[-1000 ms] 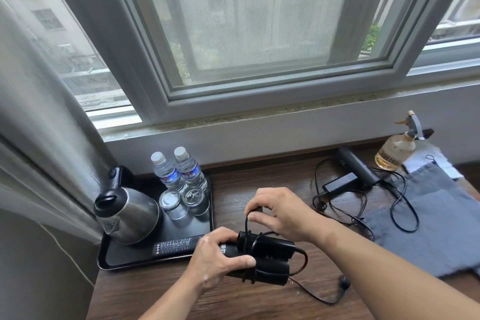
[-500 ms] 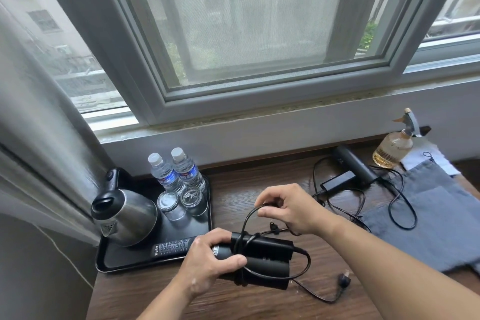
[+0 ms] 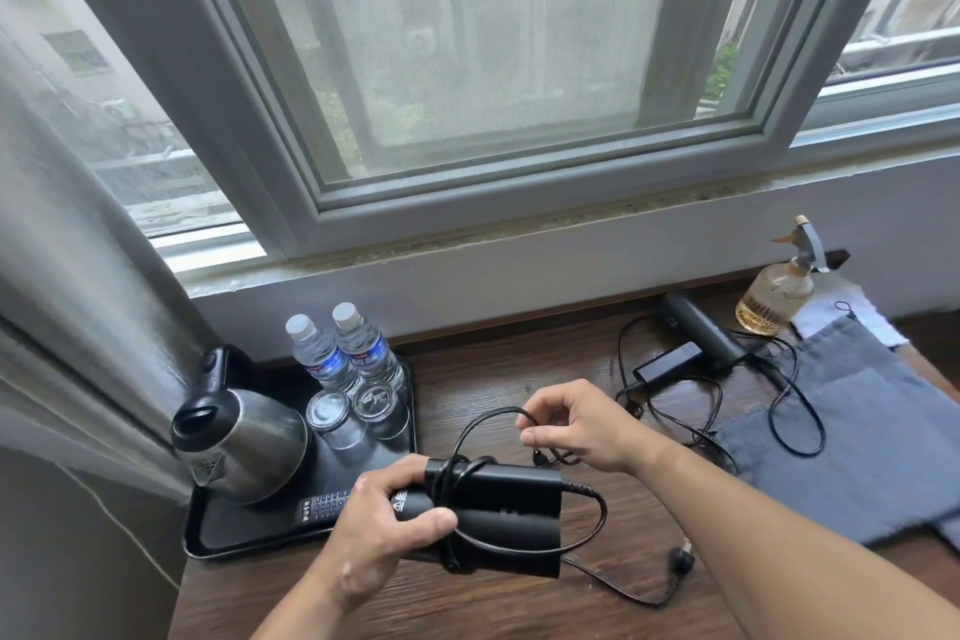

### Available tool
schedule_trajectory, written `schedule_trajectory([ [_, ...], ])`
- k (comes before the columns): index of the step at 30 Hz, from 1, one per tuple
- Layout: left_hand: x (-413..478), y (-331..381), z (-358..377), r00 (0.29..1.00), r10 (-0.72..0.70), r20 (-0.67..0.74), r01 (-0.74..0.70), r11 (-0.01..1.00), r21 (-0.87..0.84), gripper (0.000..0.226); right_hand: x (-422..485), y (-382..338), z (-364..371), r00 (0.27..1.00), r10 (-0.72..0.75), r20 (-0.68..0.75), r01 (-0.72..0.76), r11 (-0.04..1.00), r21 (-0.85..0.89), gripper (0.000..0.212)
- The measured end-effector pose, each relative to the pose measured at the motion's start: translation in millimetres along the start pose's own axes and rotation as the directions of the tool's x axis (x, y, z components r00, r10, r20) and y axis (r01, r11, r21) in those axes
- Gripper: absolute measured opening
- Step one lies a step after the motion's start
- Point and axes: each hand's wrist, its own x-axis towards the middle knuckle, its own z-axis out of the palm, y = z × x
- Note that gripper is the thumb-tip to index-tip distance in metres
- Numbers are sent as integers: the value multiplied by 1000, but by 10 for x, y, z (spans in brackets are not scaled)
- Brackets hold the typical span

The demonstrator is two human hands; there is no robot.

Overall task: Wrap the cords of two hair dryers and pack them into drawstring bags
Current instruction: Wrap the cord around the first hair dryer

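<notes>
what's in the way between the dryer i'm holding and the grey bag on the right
The second hair dryer and its loose cord lie between the held dryer and the grey bag, with one cord loop resting on the bag's left part. Nothing else visibly blocks the way.

A second ago the right hand (image 3: 582, 426) sits just above the middle of the hair dryer (image 3: 498, 515), pinching the cord (image 3: 483, 415) close over the black body. Now it is higher and further right in the frame, clear of the dryer. The cord it pinches is drawn out into a wide open arch that rises from the dryer's left end and curves over to the fingertips (image 3: 524, 439). That arch is larger than half a second ago. The left hand (image 3: 384, 535) sits a little lower and further left, its thumb laid across the dryer's near end, so more of the folded body shows to its right.
</notes>
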Motion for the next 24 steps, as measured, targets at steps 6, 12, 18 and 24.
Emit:
schedule_trajectory([
  [6,-33,-27,-100,999,-6,-33,3,995,-95,58,-25,233,28,998,60,-4,-60,997,-46,7],
  [12,-58,-117,-199,988,-61,-144,24,969,-246,72,-89,479,35,991,114,-63,-121,985,-122,6],
  [18,-85,-135,-255,974,-138,-179,62,924,-377,78,-160,617,21,982,150,-117,-168,973,-161,9],
  [24,-84,-133,-240,945,-217,-245,45,827,-560,31,-250,687,59,972,183,-149,-200,974,-108,6],
])
